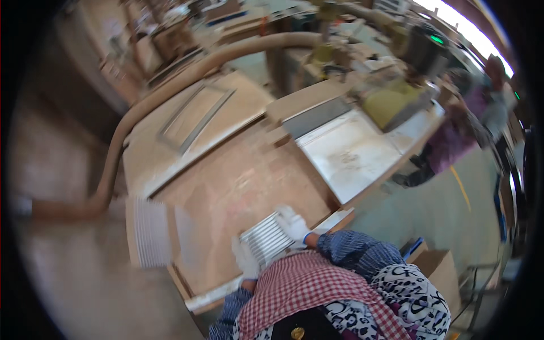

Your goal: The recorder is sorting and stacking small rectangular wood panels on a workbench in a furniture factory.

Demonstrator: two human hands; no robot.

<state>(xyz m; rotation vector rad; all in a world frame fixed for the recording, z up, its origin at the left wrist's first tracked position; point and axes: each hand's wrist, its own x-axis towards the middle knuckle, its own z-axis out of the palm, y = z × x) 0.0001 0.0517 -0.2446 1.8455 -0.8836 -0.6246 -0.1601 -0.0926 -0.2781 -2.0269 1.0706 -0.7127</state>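
Note:
Close to my body, a bundle of narrow, pale strips (267, 237) lies side by side over the near part of a wooden work surface (226, 218). My left hand (246, 259), in a white glove, holds the left side of the bundle. On its right side, my right hand (292, 224), also gloved in white, grips the far corner with bent fingers. Motion blur softens both hands, and the fingertips are partly hidden. Another stack of pale, thin strips (152, 233) stands at the left edge of the surface.
A thick brown hose (116, 144) curves around the left and back. A grey rectangular frame (218, 105) lies on a far board. To the right are a machine with a white table (351, 153) and a person in purple (456, 141). A cardboard box (439, 277) sits lower right.

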